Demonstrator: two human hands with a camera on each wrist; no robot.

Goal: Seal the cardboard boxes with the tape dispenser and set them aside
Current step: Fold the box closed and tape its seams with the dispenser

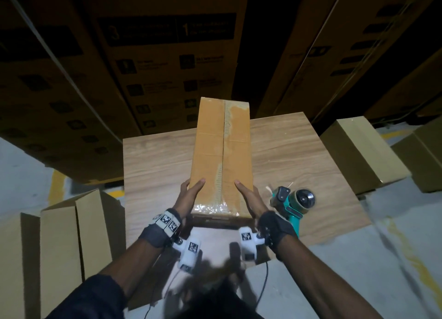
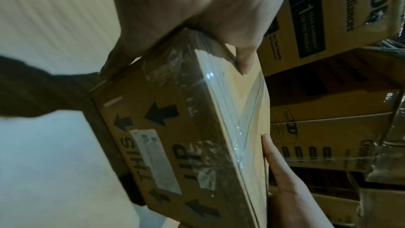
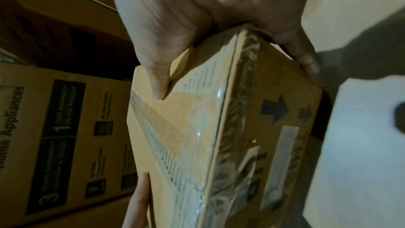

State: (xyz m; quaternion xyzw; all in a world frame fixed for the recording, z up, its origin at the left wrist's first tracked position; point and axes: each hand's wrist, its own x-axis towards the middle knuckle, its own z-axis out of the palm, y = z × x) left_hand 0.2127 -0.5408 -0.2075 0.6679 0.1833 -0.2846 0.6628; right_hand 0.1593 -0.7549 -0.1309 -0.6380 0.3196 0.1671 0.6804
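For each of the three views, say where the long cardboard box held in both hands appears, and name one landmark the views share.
Head: the long cardboard box runs up the centre over the wooden table, its near end between both hands.
Left wrist: box fills the centre, printed end facing the camera.
Right wrist: box fills the centre right.
Shared landmark: the clear tape wrapped over the near end.

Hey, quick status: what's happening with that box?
Both hands, left and right, grip the taped box at its near end. Tape dispenser idle on table. Nothing blocking.
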